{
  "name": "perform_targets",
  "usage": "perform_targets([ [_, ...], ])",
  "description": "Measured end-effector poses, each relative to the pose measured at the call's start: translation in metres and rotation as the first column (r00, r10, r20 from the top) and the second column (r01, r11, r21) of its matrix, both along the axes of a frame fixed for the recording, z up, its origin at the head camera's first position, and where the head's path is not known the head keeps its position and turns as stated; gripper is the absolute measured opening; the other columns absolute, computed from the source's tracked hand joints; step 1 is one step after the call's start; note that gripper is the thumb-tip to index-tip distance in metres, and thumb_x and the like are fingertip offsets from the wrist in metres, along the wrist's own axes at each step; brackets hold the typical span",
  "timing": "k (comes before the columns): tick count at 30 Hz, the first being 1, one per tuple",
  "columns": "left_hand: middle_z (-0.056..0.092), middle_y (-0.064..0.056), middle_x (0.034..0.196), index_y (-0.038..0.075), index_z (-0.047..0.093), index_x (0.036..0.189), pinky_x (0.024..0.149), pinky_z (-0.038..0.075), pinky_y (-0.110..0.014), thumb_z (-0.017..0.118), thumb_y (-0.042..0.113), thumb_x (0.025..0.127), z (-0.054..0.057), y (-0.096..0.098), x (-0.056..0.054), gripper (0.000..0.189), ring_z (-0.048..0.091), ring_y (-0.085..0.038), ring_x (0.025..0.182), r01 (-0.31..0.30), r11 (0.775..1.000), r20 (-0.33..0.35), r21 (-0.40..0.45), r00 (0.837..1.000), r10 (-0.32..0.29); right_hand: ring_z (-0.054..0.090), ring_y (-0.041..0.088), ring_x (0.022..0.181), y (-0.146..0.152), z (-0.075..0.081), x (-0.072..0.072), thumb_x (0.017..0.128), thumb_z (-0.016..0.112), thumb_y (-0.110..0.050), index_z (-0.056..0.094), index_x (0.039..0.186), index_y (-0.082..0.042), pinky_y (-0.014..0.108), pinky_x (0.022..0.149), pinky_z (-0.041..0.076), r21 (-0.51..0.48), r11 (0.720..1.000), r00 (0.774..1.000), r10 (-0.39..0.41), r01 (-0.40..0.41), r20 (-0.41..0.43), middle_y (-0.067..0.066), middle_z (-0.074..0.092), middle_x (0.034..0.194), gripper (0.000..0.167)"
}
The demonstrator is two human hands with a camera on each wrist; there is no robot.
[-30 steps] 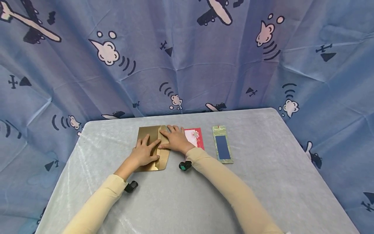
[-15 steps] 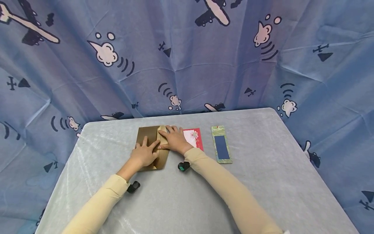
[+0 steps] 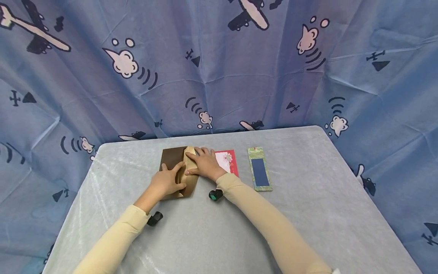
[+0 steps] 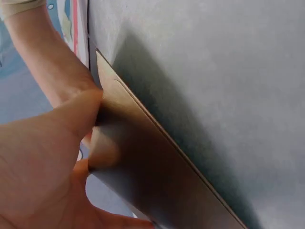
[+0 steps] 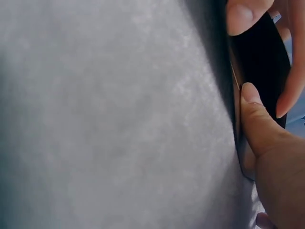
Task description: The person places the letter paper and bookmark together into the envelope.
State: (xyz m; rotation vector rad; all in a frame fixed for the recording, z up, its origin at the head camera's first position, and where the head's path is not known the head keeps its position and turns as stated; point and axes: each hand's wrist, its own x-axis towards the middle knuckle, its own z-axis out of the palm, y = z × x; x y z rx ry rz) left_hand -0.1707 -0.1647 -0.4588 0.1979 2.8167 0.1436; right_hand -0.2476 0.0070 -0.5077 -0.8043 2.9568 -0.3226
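A gold-brown envelope lies on the table, its pale gold flap folded out to the right. My left hand pinches the upper panel at the envelope's mouth between thumb and index finger, and the panel bows up, leaving a dark gap beside the flap. Stretched over that flap, the fingers of my right hand press it down. In the right wrist view, the right thumb rests along the flap's edge, with the left thumb close above. The left wrist view has the raised envelope close up.
A red card with a white, flowered front lies partly behind my right hand. Further right lies a green-bordered flat pack with a dark blue middle. A patterned blue curtain hangs behind the grey-covered table.
My left fingers have drawn back and bent, from lying spread over the envelope to pinching its panel. The mouth has bulged wider. My right hand has stayed on the flap.
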Motion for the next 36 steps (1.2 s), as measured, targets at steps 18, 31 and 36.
perform_targets([
  [18,0.055,-0.044,0.114,0.021,0.031,0.156,0.072,0.056,-0.053,0.081,0.053,0.076,-0.01,-0.001,0.007,0.099,0.065,-0.05,0.085,0.002,0.998,-0.17,0.069,0.985,0.01,0.035,0.033,0.144,0.001,0.001,-0.001,0.08,0.063,-0.071,0.037,0.153,-0.034,0.061,0.113,0.028,-0.029,1.0,1.0,0.006,-0.006,0.002,0.008,0.037,0.159,0.086],
  [31,0.057,-0.041,0.109,0.021,0.033,0.155,0.063,0.056,-0.05,0.082,0.054,0.073,-0.016,0.0,0.011,0.102,0.066,-0.046,0.076,0.003,0.997,-0.237,0.08,0.971,0.016,0.035,0.032,0.144,0.001,-0.005,-0.003,0.078,0.065,-0.071,0.037,0.152,-0.036,0.061,0.114,0.025,-0.061,0.998,1.0,-0.002,0.003,0.012,0.008,0.038,0.158,0.087],
  [36,0.053,-0.047,0.12,0.021,0.032,0.155,0.069,0.056,-0.053,0.082,0.053,0.074,-0.014,0.002,0.011,0.101,0.066,-0.051,0.084,0.004,0.997,-0.232,0.08,0.973,0.014,0.036,0.032,0.144,0.003,-0.007,-0.005,0.078,0.065,-0.071,0.037,0.152,-0.037,0.061,0.114,0.024,-0.066,0.998,1.0,0.005,-0.004,0.005,0.009,0.038,0.158,0.087],
])
